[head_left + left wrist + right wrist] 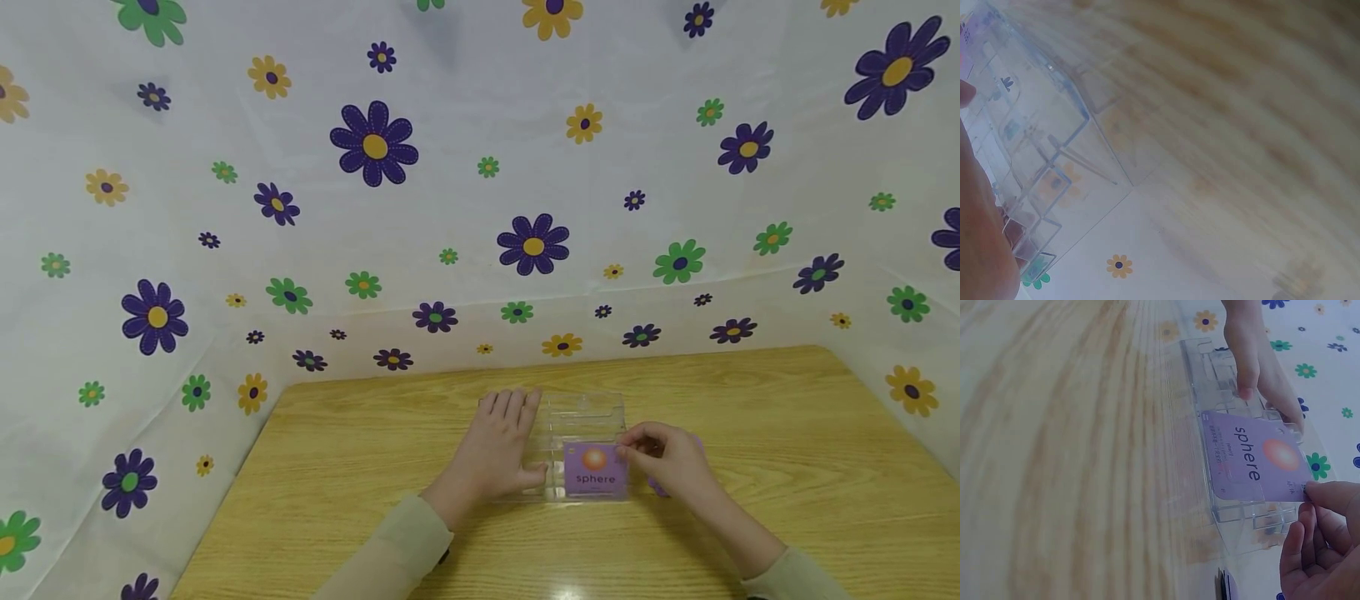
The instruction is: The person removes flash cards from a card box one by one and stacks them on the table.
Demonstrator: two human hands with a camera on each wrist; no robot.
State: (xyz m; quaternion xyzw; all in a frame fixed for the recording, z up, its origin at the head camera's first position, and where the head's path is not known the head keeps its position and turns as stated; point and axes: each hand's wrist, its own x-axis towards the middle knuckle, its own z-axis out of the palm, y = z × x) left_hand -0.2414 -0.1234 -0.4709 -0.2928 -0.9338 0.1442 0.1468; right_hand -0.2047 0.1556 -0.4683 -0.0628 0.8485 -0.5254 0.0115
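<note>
A purple card (pixel 596 480) printed "sphere" with an orange ball lies over the front right compartment of a clear plastic tiered holder (pixel 583 408). My right hand (pixel 669 460) pinches the card's edge between thumb and fingertips, its other fingers curled beneath, as the right wrist view shows. On the holder's left part rests my left hand (pixel 497 446), fingers straight and pointing to the back, thumb out to the right. In the left wrist view, the stepped dividers of the holder (pixel 1054 119) stand beside the left hand (pixel 982 231).
More purple cards (pixel 660 487) lie on the table partly hidden beneath my right hand; the right wrist view shows them as a small stack (pixel 1227 586). The wooden table (pixel 360 467) is bounded by a white flower-print cloth (pixel 450 208) at the back and sides.
</note>
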